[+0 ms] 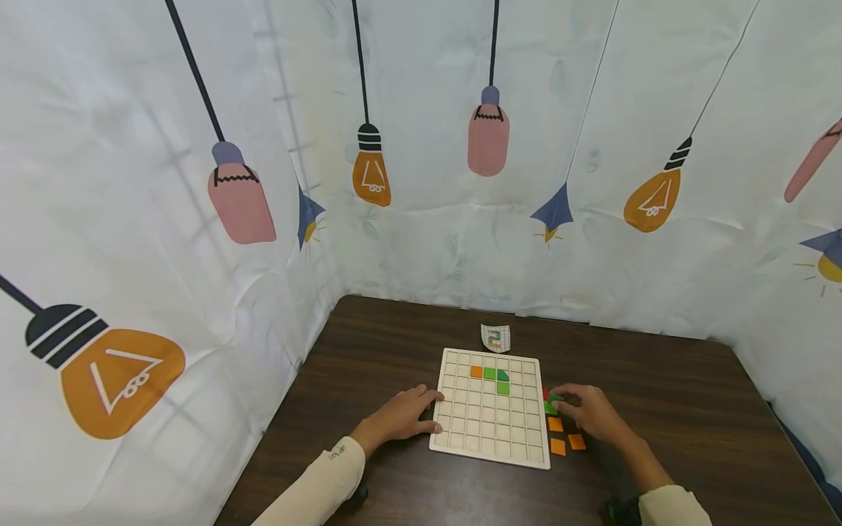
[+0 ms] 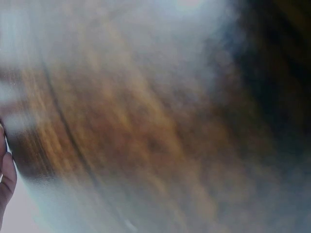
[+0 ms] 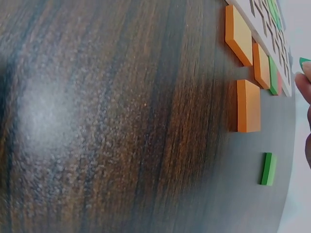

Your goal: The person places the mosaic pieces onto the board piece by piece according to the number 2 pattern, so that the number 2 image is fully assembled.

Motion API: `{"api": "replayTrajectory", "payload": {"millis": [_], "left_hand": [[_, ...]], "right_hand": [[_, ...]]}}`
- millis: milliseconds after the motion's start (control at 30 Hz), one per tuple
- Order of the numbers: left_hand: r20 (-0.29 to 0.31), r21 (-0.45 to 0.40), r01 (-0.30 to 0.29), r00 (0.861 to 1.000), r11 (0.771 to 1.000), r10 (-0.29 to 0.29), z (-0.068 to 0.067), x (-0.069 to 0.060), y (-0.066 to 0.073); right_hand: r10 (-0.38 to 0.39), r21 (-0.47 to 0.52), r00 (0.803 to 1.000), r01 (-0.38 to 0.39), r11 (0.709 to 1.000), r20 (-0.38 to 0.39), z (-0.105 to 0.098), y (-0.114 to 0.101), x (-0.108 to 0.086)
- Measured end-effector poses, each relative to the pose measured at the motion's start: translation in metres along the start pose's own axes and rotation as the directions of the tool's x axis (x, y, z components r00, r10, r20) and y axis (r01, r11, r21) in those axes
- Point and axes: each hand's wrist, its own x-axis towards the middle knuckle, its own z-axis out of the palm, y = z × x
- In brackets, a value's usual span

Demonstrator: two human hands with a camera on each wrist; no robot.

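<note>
A pale square grid board [image 1: 470, 431] lies on the dark table. In its upper rows sit an orange tile [image 1: 476, 372], a green tile [image 1: 490, 373], a dark green piece in a cell beside it, and another green tile [image 1: 503, 389] just below. My left hand [image 1: 406, 414] rests at the board's left edge, thumb and forefinger spread and touching it. Right of the board, my right hand [image 1: 588, 410] pinches a small dark green piece [image 3: 304, 61] between thumb and fingers. Only fingertips of that hand show in the right wrist view.
Beside the board's right edge lie orange tiles [image 1: 558, 446], a green tile [image 1: 550, 408] and a partly hidden red tile [image 1: 545, 394]. A loose green tile [image 3: 268, 169] shows in the right wrist view. A small patterned card [image 1: 495, 338] lies beyond the board.
</note>
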Motion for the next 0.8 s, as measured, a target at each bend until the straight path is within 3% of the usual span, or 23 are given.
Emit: {"api": "replayTrajectory", "payload": {"millis": [533, 800], "left_hand": [[-0.004, 0.002, 0.003, 1.000, 1.000, -0.003, 0.002, 0.000, -0.001], [-0.007, 0.001, -0.001, 1.000, 1.000, 0.001, 0.002, -0.001, -0.001]], "right_hand": [[-0.003, 0.098, 0.999, 0.007, 0.995, -0.037, 0.006, -0.008, 0.000], [-0.051, 0.130, 0.998, 0.054, 0.990, -0.030, 0.013, -0.011, 0.003]]}}
